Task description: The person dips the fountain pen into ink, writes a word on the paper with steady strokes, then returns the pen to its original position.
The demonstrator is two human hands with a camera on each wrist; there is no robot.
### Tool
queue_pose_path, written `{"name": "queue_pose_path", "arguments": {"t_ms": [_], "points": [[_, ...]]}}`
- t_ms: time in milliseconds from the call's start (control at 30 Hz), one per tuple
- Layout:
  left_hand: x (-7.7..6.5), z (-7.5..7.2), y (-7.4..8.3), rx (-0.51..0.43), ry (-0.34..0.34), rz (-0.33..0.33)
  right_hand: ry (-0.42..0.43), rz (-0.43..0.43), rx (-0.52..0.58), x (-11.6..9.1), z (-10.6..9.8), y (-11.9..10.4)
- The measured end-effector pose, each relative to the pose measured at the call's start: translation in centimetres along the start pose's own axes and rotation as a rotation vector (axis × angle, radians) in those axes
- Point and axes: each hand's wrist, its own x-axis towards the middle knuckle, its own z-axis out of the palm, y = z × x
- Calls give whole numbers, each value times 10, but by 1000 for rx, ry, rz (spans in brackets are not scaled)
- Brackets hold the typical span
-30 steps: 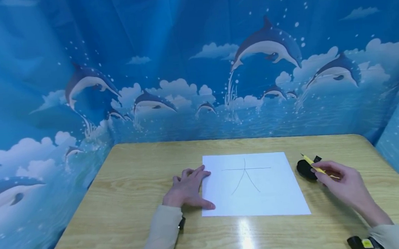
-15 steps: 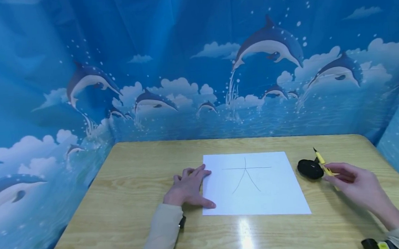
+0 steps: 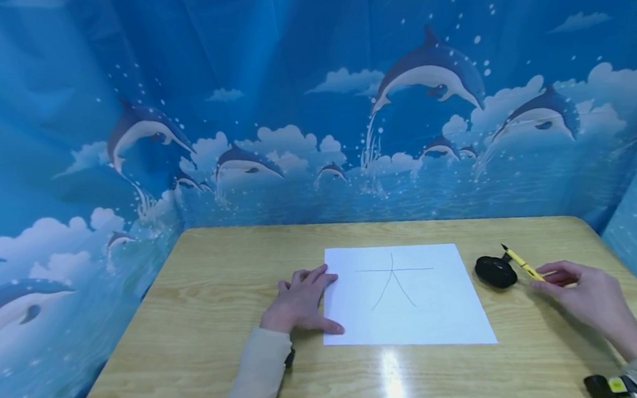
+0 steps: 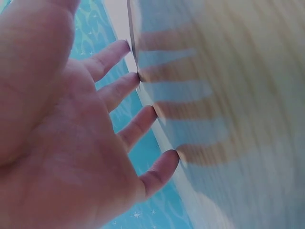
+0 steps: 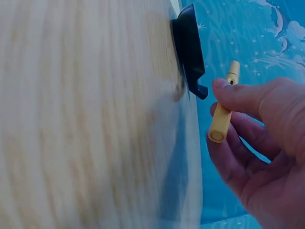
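Note:
My left hand (image 3: 298, 305) rests at the left edge of a white sheet of paper (image 3: 443, 320), its fingers spread and the thumb on the near corner. In the left wrist view the fingertips (image 4: 167, 164) of that hand touch the surface. Thin dark strokes (image 3: 393, 270) cross the sheet: a horizontal line, a short vertical one and two slanting legs. Right of the paper, my right hand (image 3: 591, 294) pinches a yellow pen (image 3: 523, 263) between thumb and fingers. Its dark pointed tip faces away, up and left, beside a small round black dish (image 3: 495, 271) with a short stub.
The wooden table (image 3: 202, 281) reaches back to a blue curtain (image 3: 287, 71) printed with dolphins and clouds. A black strap device (image 3: 611, 386) sits at the right wrist. Light glares on the table (image 3: 392, 379) in front of the paper.
My right hand has drawn back to the right with the pen, first overlapping the black dish, now beside it. The left hand and the paper have stayed put.

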Motion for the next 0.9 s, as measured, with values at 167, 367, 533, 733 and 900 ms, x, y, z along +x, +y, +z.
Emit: {"name": "queue_pose_path", "arguments": {"t_ms": [167,367,533,733,900], "points": [[1,2,-2,18,-3,11,-33,1,-6,7,0,3],[1,2,-3,32,0,23,-49,10,-19,18,5,4],[1,2,-3,37,4,23,-93,-1,-15,21,8,4],[-1,1,-3,26,4,22,-128,-7,-13,24,7,4],[-3,0,-2,13,8,22,-143,4,-14,25,8,5]]}}
